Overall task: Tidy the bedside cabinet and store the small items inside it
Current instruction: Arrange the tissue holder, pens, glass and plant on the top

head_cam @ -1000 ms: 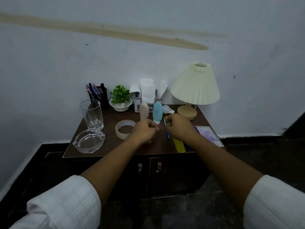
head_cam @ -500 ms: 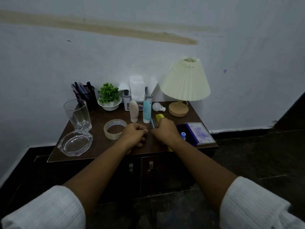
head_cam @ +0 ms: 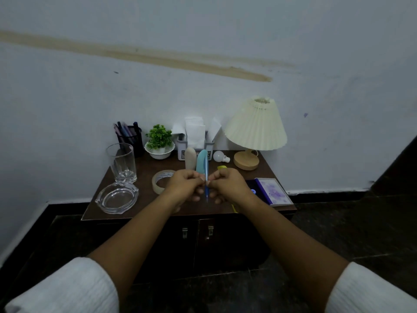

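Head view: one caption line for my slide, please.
A slim blue pen pinched by left hand and right hand above brown wooden cabinet.

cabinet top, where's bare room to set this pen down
Bare wood: between the glass, plant and tape roll; and at the front between the ashtray and the left hand. Crowded: the back row from pen holder to lamp, and the right front by the notebook.

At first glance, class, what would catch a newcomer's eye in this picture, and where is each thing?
The left hand and right hand meet mid-frame above the cabinet top, pinching a blue pen upright between their fingertips. Behind them at the back right stands a cream pleated lamp, and at the left edge a tall glass stands behind a glass ashtray.
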